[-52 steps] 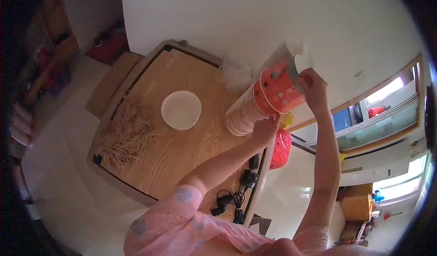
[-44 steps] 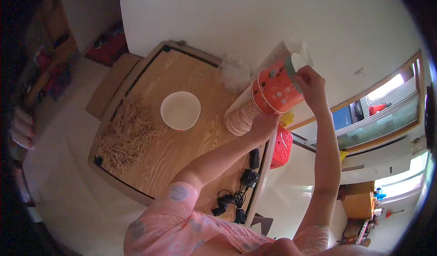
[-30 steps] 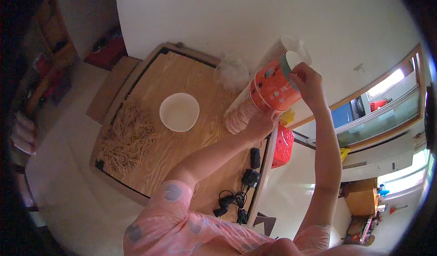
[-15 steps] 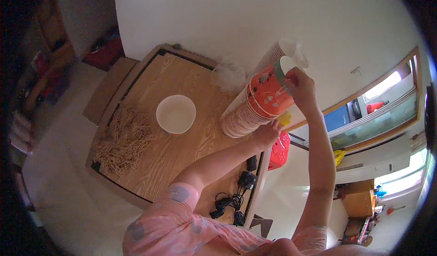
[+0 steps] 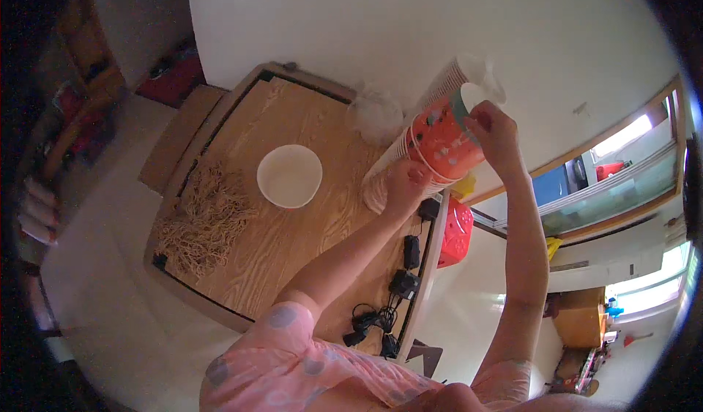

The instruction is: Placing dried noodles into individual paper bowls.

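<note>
A tall stack of nested paper tubs [image 5: 377,192] stands upside down at the right side of the wooden table. Its top one, a red paper tub [image 5: 443,140] with a green band and a white rim, sits highest with its white base up. My right hand [image 5: 494,130] is closed on the base edge of this red tub, thumb and fingers pinching it. Lower down, my left hand [image 5: 408,181] is closed against the side of the stack near the tub rims. A white tub [image 5: 289,176] rests mouth up on the table, left of the stack.
Tangled beige yarn [image 5: 205,225] lies on the table's left side. Behind the stack are a clear plastic bag [image 5: 377,118] and a second stack of white tubs [image 5: 448,83]. Black adapters and cables [image 5: 384,317] lie near the right edge, beside a red plastic container [image 5: 457,233].
My left hand has moved up and inward, from the right side of the stack onto its near side. The right hand keeps its pinch on the red tub. The view has shifted slightly.
</note>
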Tool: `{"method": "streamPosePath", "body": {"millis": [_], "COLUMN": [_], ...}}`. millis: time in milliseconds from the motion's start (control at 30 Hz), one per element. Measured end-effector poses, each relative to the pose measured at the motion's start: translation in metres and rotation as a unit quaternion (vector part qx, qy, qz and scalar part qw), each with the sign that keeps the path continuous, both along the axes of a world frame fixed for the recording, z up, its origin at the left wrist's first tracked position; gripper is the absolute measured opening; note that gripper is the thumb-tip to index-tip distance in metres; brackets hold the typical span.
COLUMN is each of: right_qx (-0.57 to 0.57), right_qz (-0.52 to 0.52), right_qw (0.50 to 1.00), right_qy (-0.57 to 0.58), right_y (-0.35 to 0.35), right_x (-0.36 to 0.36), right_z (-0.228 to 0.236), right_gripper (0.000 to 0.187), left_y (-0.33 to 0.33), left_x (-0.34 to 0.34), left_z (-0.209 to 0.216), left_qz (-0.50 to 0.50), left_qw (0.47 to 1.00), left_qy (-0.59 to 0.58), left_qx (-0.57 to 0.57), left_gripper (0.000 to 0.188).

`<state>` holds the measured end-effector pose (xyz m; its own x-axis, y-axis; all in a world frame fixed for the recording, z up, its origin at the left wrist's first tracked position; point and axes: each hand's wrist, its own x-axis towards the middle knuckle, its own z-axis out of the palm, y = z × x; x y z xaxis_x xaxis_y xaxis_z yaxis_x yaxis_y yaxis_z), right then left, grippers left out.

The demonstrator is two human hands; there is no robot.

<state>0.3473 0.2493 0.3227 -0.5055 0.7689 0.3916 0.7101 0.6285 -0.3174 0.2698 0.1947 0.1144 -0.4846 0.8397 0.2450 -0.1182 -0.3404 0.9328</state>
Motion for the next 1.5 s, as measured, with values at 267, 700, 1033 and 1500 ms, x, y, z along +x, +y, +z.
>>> {"method": "streamPosePath", "body": {"millis": [267,700,1033,1500], "right_qx": [-0.005,-0.015,-0.007,0.029], "right_qz": [-0.001,0.017,0.006,0.019], "right_qw": [1.000,1.000,1.000,0.999], "right_qy": [0.012,0.004,-0.017,-0.003], "right_y": [0.000,0.000,-0.002,-0.001], "right_x": [0.004,0.005,-0.001,-0.001], "right_z": [-0.005,-0.003,-0.005,-0.010], "right_gripper": [0.012,0.012,0.015,0.010], "left_y": [0.005,0.004,0.007,0.004], "left_x": [0.002,0.007,0.010,-0.006], "left_z": [0.004,0.002,-0.011,0.002], "left_qz": [-0.067,0.026,0.070,0.084], "left_qw": [0.991,0.994,0.992,0.991], "left_qy": [-0.118,-0.098,-0.106,-0.085], "left_qx": [-0.016,-0.047,0.005,-0.055], "left_gripper": [0.018,0.017,0.016,0.015]}}
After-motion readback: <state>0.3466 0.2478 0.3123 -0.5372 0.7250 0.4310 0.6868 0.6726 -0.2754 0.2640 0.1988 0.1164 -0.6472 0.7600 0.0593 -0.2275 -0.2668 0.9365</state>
